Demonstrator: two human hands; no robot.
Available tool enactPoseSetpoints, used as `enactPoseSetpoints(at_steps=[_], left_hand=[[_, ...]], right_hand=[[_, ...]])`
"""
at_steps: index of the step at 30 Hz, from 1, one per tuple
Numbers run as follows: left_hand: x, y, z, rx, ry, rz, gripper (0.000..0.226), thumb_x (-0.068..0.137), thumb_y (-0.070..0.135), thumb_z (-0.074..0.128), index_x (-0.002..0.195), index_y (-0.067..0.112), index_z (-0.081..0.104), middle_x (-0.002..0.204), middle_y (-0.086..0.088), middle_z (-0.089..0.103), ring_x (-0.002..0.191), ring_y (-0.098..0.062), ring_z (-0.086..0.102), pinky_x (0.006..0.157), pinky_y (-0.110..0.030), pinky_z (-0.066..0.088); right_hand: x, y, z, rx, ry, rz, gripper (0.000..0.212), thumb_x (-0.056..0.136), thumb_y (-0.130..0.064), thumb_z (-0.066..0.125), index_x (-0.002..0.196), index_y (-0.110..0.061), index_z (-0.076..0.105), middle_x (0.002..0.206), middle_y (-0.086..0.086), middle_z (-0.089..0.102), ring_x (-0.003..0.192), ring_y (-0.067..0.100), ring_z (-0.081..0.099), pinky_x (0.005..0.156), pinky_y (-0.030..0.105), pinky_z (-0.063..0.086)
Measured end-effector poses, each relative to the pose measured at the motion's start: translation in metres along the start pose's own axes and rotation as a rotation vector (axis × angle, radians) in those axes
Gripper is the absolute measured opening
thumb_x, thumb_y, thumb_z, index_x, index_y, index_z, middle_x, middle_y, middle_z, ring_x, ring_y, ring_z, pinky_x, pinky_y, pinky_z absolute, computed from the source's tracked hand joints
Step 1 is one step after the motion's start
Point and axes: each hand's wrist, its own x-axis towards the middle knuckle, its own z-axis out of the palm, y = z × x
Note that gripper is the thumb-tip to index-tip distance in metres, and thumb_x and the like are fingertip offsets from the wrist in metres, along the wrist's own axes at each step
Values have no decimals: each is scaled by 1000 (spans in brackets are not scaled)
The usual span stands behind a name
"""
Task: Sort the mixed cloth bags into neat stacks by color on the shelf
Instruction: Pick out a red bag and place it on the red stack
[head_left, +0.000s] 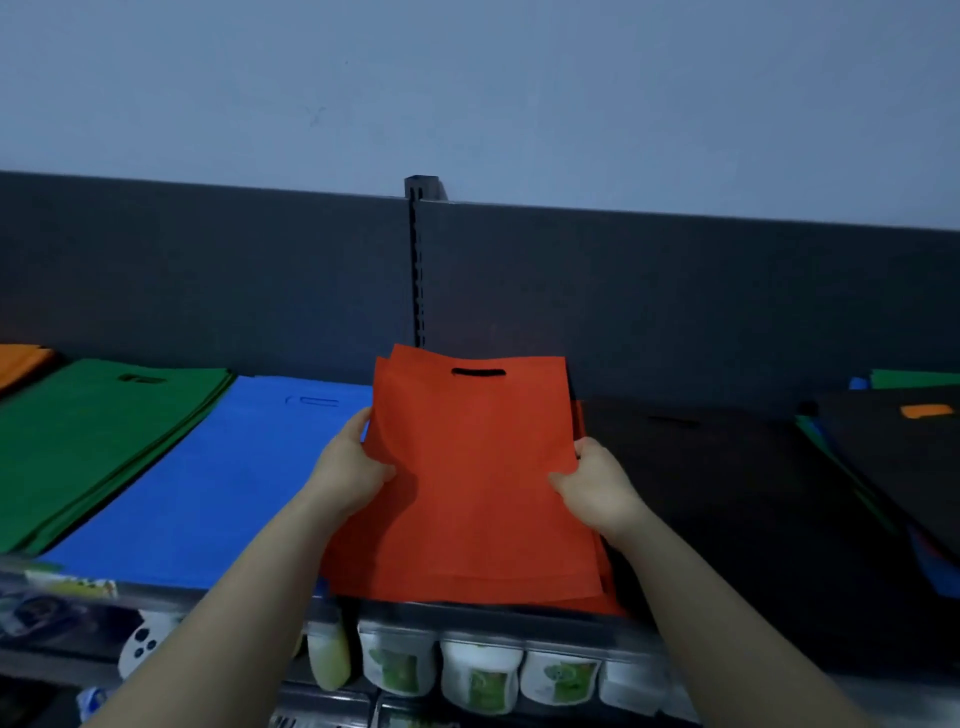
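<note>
A red cloth bag (470, 467) with a black-looking handle slot lies on top of a red stack in the middle of the shelf. My left hand (350, 465) grips its left edge, thumb on top. My right hand (597, 480) pinches its right edge. Left of it lie a blue stack (218, 467), a green stack (88, 441) and an orange stack (21, 361). A black stack (727, 478) lies to the right. At the far right sits a mixed pile (893, 447) with black on top and green, blue and orange showing.
A dark back panel with a slotted upright (418, 260) stands behind the stacks. Below the shelf's front edge (467, 616) hang several white pouches (480, 675) with green labels. Other packaged goods sit at the lower left.
</note>
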Motion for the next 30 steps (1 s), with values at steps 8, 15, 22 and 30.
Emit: enactPoseSetpoints(at_steps=[8, 15, 22, 30], left_hand=[[15, -5, 9, 32, -155, 17, 78, 80, -6, 62, 147, 22, 34, 95, -5, 65, 84, -25, 63, 72, -31, 49], [15, -4, 23, 86, -212, 66, 70, 82, -6, 60, 143, 20, 38, 101, 0, 59, 88, -20, 58, 65, -24, 45], [16, 0, 24, 339, -124, 61, 63, 83, 14, 65, 140, 16, 38, 137, -15, 34, 120, -35, 45, 98, -40, 45], [11, 29, 39, 544, -14, 288, 64, 88, 36, 61, 145, 18, 38, 142, -6, 47, 130, -32, 38, 105, -40, 36]], right_hand=[[-2, 5, 6, -103, 129, 125, 18, 89, -14, 52, 105, -8, 56, 101, 8, 60, 88, 24, 58, 73, 28, 42], [-7, 16, 0, -149, 171, 171, 17, 88, -10, 53, 104, -6, 56, 100, 12, 61, 85, 25, 60, 68, 27, 42], [-12, 11, -7, -266, 194, 104, 42, 91, -8, 56, 133, -6, 49, 132, 11, 48, 111, 24, 55, 83, 26, 43], [-10, 6, -37, -414, 265, -26, 52, 92, -20, 57, 141, -13, 43, 144, 6, 42, 128, 23, 44, 104, 34, 40]])
